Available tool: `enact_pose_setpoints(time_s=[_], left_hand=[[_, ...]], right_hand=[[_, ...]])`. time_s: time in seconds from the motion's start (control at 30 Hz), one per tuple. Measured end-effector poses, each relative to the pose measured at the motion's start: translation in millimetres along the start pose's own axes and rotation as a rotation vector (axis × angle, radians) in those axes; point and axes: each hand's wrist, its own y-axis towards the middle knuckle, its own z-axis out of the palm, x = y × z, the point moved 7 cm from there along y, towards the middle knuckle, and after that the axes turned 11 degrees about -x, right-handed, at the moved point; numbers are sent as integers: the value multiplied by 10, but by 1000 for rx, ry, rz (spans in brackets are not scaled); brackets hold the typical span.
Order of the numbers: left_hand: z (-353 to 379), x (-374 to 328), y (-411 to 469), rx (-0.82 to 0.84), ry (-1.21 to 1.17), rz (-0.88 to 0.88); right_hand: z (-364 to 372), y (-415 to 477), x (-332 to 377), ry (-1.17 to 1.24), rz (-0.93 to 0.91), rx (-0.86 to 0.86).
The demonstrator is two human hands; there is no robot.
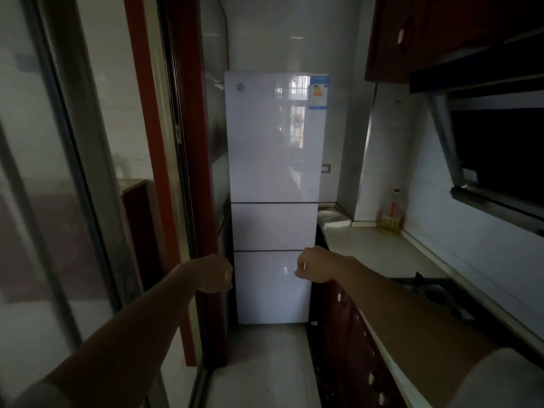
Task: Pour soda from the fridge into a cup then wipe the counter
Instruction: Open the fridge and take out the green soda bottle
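Head view — dim and narrow — fridge (273, 142) beside pale counter (382, 251).

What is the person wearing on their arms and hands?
Nothing on the left hand or the right hand: no gloves, and no ring or watch that shows in the dim light. The arms are bare up to short, whitish sleeves, the left sleeve and the right sleeve, at the bottom corners of the picture.

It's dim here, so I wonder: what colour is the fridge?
Glossy white; the fridge shows best in the head view.
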Motion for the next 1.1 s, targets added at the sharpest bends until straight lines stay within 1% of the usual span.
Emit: enact_pose_setpoints(time_s=[0.1, 0.23, 0.37, 0.53, 0.63, 0.8, 0.93, 1.0, 1.1], left_hand=[[-80, 145, 489, 5, 29, -32], [-329, 401, 1126, 23, 52, -74], [-586, 595, 1733, -65, -46, -157], [-336, 859, 2460, 124, -32, -204], [-285, 969, 2926, 144, -35, -188], [-296, 1248, 3789, 114, -36, -127], [-281, 1692, 4506, 153, -52, -130], [-394, 1868, 4866, 128, -63, -111], [-606, 2056, 5354, 49, -58, -68]], right_hand=[[21, 551, -232, 31, -18, -8], [-28, 1317, -575, 89, 2, 15], [-148, 2067, -912, 89, -15, -39], [-71, 2704, -1151, 106, -28, 27], [-58, 3125, -1316, 133, -38, -26], [49, 3883, -1552, 49, -24, 52], [-127, 4573, -1618, 14, -12, 34], [-265, 4954, -1649, -7, 5, 33], [-422, 5522, -1660, 35, 10, -68]])
